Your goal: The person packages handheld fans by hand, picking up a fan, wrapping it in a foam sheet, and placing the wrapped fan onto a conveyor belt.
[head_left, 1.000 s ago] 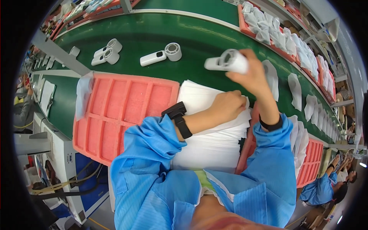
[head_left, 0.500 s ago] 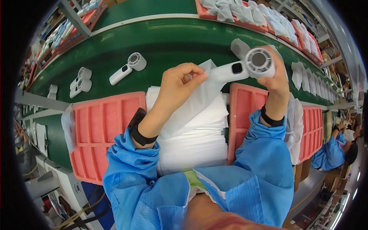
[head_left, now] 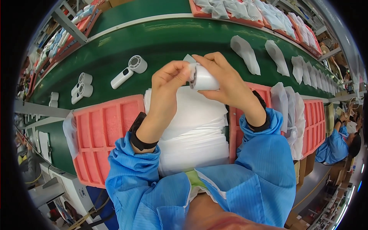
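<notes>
In front of me, above the stack of bags, I hold a white handheld fan (head_left: 206,79) with its round head showing. My right hand (head_left: 228,80) curls around the head from the right. With its fingers pinched, my left hand (head_left: 166,78) grips the edge of a translucent bag (head_left: 188,58) against the head's left side. The fan's handle and most of the bag are hidden by the hands. Below them lies a thick stack of flat white translucent bags (head_left: 193,149).
Bare fans (head_left: 122,78) lie on the green conveyor (head_left: 172,36) to the left, bagged fans (head_left: 245,53) to the right. Pink compartment trays (head_left: 109,126) flank the stack; the right one holds wrapped items (head_left: 291,111). More filled trays (head_left: 230,11) line the far side. A co-worker (head_left: 332,147) sits at far right.
The fan has moved left and turned between my hands, its handle now out of sight. My left hand has shifted from the handle end to the fan's head.
</notes>
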Available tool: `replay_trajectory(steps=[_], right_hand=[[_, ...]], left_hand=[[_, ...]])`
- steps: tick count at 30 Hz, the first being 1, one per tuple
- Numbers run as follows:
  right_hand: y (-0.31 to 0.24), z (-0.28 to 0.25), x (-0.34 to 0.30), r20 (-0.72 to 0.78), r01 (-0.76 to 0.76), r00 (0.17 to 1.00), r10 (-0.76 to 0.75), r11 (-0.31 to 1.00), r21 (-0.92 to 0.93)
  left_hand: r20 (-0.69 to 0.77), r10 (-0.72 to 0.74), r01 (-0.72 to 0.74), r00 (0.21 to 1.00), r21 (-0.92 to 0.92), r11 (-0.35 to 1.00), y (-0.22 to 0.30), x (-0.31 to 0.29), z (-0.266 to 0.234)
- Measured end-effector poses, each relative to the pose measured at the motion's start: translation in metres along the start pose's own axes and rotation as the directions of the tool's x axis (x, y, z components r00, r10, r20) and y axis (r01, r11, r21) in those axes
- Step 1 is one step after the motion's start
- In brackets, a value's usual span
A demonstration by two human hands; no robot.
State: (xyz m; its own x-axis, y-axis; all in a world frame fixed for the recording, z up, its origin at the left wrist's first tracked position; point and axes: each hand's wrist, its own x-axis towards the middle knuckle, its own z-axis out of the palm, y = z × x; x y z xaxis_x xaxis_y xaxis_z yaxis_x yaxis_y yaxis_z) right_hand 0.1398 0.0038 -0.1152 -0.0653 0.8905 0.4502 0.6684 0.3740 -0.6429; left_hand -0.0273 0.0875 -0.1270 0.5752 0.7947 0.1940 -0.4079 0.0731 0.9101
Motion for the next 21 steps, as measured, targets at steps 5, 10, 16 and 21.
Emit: replay_trajectory(steps=[5, 10, 16, 21], right_hand=[[0.000, 0.001, 0.000, -0.126, -0.013, 0.992, 0.002, 0.996, -0.088], [0.014, 0.002, 0.002, -0.290, 0.038, 0.954, -0.081, 0.988, -0.148], [0.004, 0.017, -0.006, -0.244, -0.118, 0.948, 0.205, 0.937, 0.330], [0.007, 0.014, -0.002, -0.197, 0.023, 0.978, 0.065, 0.909, 0.416]], left_hand=[[0.181, 0.319, -0.359, 0.930, 0.623, 0.695, 0.000, -0.014, 0.010], [0.366, 0.574, -0.619, 0.732, 0.709, 0.338, -0.015, -0.019, 0.026], [0.196, 0.501, -0.421, 0.843, 0.820, 0.389, -0.007, -0.010, 0.030], [0.226, 0.507, -0.505, 0.832, 0.688, 0.522, 0.015, 0.007, 0.004]])
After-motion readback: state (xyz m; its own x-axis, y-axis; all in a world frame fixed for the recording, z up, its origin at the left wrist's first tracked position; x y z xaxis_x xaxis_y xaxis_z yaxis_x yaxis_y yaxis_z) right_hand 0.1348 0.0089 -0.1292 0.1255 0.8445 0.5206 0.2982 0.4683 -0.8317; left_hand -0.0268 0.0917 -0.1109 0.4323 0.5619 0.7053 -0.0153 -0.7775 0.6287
